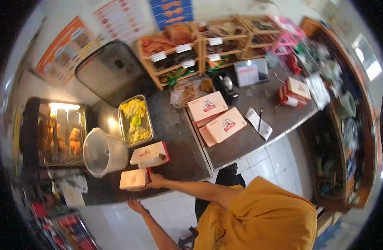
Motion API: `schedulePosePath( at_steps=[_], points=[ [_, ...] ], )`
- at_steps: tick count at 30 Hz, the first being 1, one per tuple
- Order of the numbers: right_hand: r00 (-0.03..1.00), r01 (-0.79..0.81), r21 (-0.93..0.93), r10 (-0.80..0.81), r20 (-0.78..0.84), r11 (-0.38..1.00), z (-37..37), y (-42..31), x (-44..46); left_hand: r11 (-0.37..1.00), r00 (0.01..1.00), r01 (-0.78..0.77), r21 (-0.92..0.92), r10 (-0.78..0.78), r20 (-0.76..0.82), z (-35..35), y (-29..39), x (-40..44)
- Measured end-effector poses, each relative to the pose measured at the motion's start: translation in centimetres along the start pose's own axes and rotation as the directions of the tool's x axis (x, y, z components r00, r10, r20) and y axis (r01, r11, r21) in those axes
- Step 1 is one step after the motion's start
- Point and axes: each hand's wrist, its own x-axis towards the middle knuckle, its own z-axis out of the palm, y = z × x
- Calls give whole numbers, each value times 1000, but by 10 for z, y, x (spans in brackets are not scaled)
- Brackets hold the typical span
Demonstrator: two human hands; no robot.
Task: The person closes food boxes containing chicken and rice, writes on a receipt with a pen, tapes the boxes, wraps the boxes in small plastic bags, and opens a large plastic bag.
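My right hand [157,181] is at the right end of a small cream-and-red cardboard food box [134,179], near the counter's front edge. Its fingers close around the box's red end flap and are partly hidden. Below the edge, my left hand [136,205] hangs in the air with loosely bent fingers apart, holding nothing. Just behind lies a second food box [147,154] with a red end. A white plastic bucket [100,153] stands to the left of both boxes. Behind them, a metal tray [151,132] holds yellow and green food.
On the left, a lit glass warmer [62,133] holds browned food. More food boxes [227,125] lie on the right counter beside a paper and pen [258,123]. Wooden racks [195,46] line the wall. The counter [183,156] ends above a tiled floor [258,160].
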Motion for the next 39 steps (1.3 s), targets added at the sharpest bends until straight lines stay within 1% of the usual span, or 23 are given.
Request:
schedulePosePath(
  at_steps=[1,2,3,4,5,7,8,11,13,16,18,20,21,23,26,29,30,32,34,35,36,37,39],
  points=[
    [987,-158,41,156,30,987,4,-19,1,999,999,40,28,-40,-16,-4,-4,39],
    [991,-83,7,83,-103,997,25,-11,14,997,997,75,13,-76,19,-1,3,65],
    [977,-141,-13,137,-165,990,27,-21,10,993,992,116,1,-116,49,4,9,83],
    [973,-144,-37,134,-188,989,33,-15,12,999,971,53,6,-53,234,8,22,88],
    [968,-148,-61,132,-212,987,37,-9,16,977,937,198,72,-211,278,5,6,116],
    [972,-134,-60,119,-202,989,35,2,14,971,911,-35,235,-65,406,23,31,98],
    [975,-127,-64,113,-190,990,31,8,9,993,941,57,100,-87,326,33,30,91],
    [970,-118,-112,91,-227,987,17,17,-16,977,947,19,214,-86,308,20,-14,76],
    [983,-126,-216,92,-161,968,-19,6,-55,988,937,-104,110,60,344,46,24,6],
    [986,-144,-271,117,-116,952,-64,33,-102,975,940,23,219,-96,328,59,18,-55],
    [974,-191,-326,138,-179,926,-79,77,-118,973,925,78,217,-152,349,92,50,-110],
    [960,-124,-307,35,-279,943,-111,91,-158,976,888,131,173,-193,417,112,48,-145],
    [947,-151,-297,52,-317,943,-125,99,-174,964,893,175,199,-241,380,131,56,-164],
    [918,-199,-275,81,-388,940,-152,114,-203,961,817,176,213,-263,512,149,52,-184],
    [917,-226,-330,86,-390,916,-186,168,-229,949,769,277,149,-312,558,181,60,-221],
    [905,-252,-339,98,-413,906,-224,179,-255,935,819,319,157,-356,450,213,101,-254],
    [894,-268,-326,108,-436,907,-237,166,-268,978,880,101,180,-173,442,222,100,-259],
    [838,-108,-299,-75,-541,948,-243,179,-269,910,875,-334,246,203,440,230,95,-258],
    [803,32,-265,-183,-567,964,-250,187,-273,881,807,-412,231,235,541,230,91,-250],
    [825,29,-298,-191,-533,954,-260,182,-275,866,770,-448,220,249,588,231,90,-247],
    [846,27,-323,-194,-497,946,-270,172,-279,794,744,-525,306,254,617,235,104,-250],
    [867,27,-344,-193,-459,939,-274,167,-280,769,744,-548,329,268,613,235,107,-252],
    [804,83,-474,-340,-488,877,-280,170,-278,726,747,-579,372,289,598,237,112,-259]
  ],
)
